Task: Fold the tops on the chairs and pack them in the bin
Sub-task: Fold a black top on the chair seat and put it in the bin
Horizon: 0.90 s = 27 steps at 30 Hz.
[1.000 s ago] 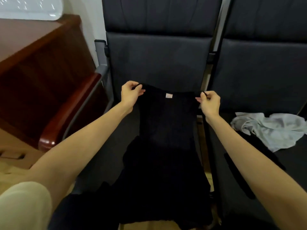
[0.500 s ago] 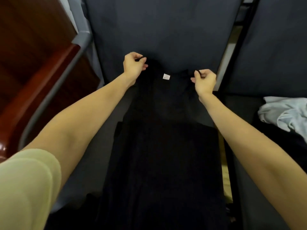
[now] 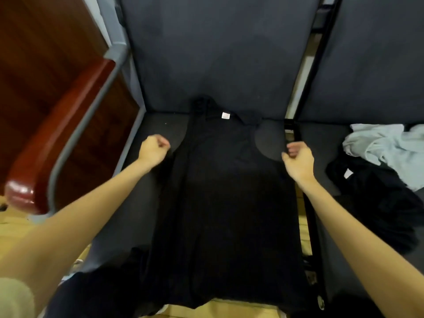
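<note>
Head view, looking down over the dark chair seat. A black sleeveless top lies spread flat on it, neck end toward the backrest, hem hanging off the front edge of the seat. A small white label shows at the neckline, close to the base of the backrest.

The left hand sits just left of the top, level with its armhole. Fingers are curled in; it is at the edge of the dark fabric, but whether it pinches any cloth I cannot tell. The right hand is on the far side of the top, at the lower edge of the right armhole, fingers curled with the thumb forward. Again, against black cloth, a pinch cannot be made out.

To the right of the top, across the black frame bar, a second seat carries a crumpled pale grey garment and, right beside it and nearer the camera, a heap of black clothing with a small white tag.

Left of the top, past the seat's edge, stands a glossy red-brown wooden armrest with a grey metal rim. Yellowish floor shows below it.
</note>
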Available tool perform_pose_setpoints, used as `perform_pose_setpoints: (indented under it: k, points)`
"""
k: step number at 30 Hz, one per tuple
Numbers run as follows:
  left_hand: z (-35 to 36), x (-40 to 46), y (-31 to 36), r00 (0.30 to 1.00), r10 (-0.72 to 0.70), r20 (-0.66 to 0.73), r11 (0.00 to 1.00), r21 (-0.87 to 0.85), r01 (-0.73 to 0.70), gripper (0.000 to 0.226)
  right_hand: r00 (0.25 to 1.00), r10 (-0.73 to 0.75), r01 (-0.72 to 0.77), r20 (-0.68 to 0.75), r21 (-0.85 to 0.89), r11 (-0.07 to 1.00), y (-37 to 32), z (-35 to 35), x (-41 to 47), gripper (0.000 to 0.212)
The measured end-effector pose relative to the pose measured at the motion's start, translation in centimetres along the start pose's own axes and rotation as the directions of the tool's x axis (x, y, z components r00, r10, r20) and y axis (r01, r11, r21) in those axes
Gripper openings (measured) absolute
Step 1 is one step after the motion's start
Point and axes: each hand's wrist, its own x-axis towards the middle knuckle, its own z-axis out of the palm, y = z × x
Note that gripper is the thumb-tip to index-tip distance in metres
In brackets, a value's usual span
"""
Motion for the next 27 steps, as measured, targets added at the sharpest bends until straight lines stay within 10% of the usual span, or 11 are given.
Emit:
perform_pose_setpoints:
  k: [10, 18, 27]
  points:
    - [1.4, -5.6, -2.2, 0.998, 0.045, 0.047, 0.979, 0.196, -0.053, 0.022, 0.985, 0.164, -0.149, 0.053, -0.210, 0.966, 1.5, -0.4, -3.6, 0.045]
    - [-3.3, -5.2, -1.0, 0.913, -0.094, -0.397, 0.980, -0.200, 0.014, 0.015, 0.988, -0.078, 0.054, -0.135, -0.171, 0.984, -0.1, -1.1, -3.1, 0.030]
    - [-2.6, -2.6, -1.8, 0.957, -0.262, -0.126, 0.931, -0.295, 0.216, 0.040, 0.997, 0.059, -0.051, 0.055, -0.136, 0.989, 1.9, -1.0, -1.3, 0.038]
